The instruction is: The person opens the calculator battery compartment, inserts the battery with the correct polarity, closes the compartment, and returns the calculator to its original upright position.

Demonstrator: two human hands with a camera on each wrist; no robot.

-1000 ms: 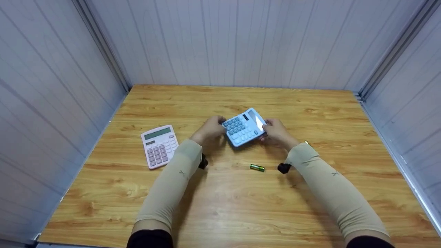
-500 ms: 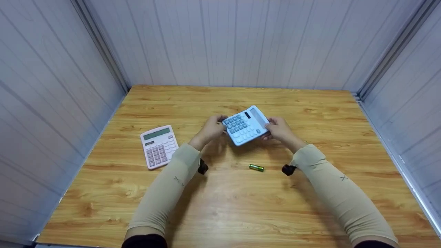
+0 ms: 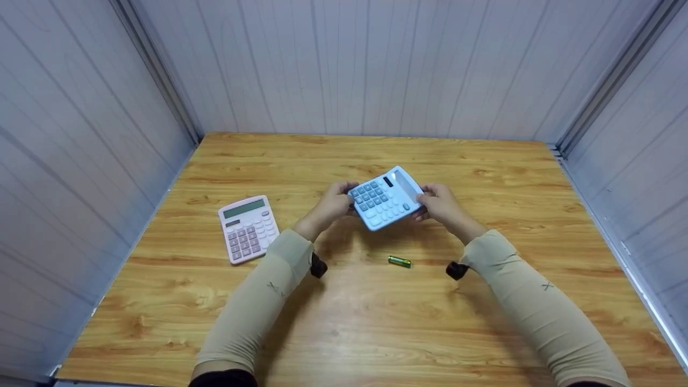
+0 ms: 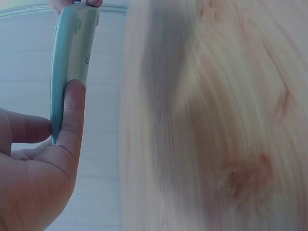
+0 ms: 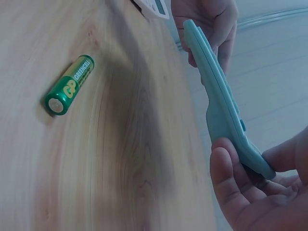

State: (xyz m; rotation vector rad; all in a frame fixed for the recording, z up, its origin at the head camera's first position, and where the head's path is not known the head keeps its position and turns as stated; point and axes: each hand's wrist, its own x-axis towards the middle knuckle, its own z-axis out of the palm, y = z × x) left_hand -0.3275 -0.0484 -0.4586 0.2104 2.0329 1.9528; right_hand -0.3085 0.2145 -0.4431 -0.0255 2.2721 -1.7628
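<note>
Both hands hold a light blue calculator above the table, its keys and display facing up. My left hand grips the keypad end, thumb on one face and fingers along the other, as the left wrist view of the calculator shows. At the display end my right hand pinches the edge, thumb on top. Seen from the right wrist, the calculator is edge-on, with fingers under it. A green GP battery lies on the table nearer the body, also plain in the right wrist view.
A pink calculator lies face up on the wooden table, left of the left forearm. Pale panelled walls close in the table's back and both sides. A small black device sits under each wrist.
The blue calculator has shifted slightly right, with both hands still holding it. The right forearm has moved a little right and toward the body. Battery and pink calculator stay put.
</note>
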